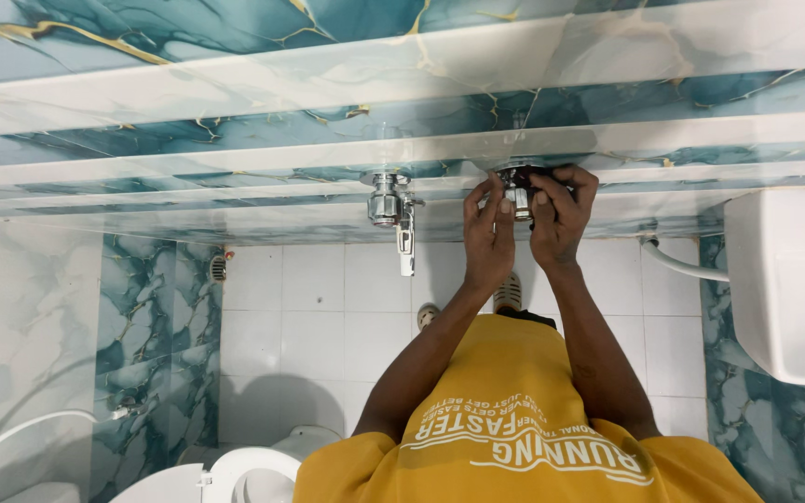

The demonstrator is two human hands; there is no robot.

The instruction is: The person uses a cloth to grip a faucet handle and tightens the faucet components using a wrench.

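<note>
The chrome wall fitting (pixel 517 194) is grasped by both the left hand (pixel 488 237) and right hand (pixel 559 216); cross-threading is risked if it is turned askew against the tiled wall (pixel 235 121).

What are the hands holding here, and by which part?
Both hands grip a chrome valve fitting on the tiled wall: left hand and right hand on opposite sides of its body.

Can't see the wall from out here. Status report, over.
Left hand and right hand both gripping round chrome wall fitting on teal marbled tile wall. Chrome lever tap mounted alongside, untouched. Nothing blocking.
</note>
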